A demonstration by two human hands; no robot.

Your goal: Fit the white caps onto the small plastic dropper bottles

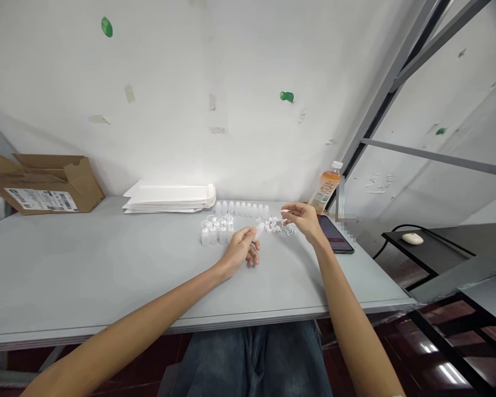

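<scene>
shipping label (40,199) on cardboard box (79,184): barcode, print too small | drink bottle label (324,190): illegible

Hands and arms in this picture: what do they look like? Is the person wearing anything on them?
The left hand and right hand are bare, with no gloves. The left arm and right arm are long and slim, with no sleeves, watch or bracelet showing. Below them, the person wears blue denim jeans.

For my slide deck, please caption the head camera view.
Left hand holds a plastic dropper bottle; right hand is beside white caps on a grey table.
</scene>
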